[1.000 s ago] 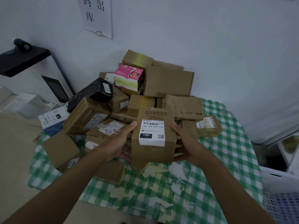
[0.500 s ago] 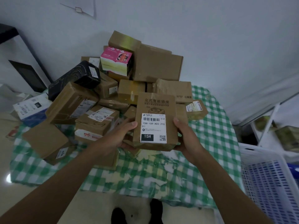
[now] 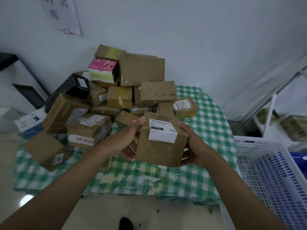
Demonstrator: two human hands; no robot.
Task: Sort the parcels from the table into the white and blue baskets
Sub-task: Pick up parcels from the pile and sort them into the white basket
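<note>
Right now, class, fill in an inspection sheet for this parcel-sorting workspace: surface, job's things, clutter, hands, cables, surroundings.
Surface: table under a green-and-white checked cloth.
Job's things: held parcel, brown with a white label; parcel pile against the wall; white basket at the right; blue basket edge behind it.
Clutter: pink box and black box in the pile.
Hands: left hand and right hand grip the held parcel's sides.
Cables: nothing seen.
Surroundings: paper sign on the wall; white shelf frame at right.
</note>
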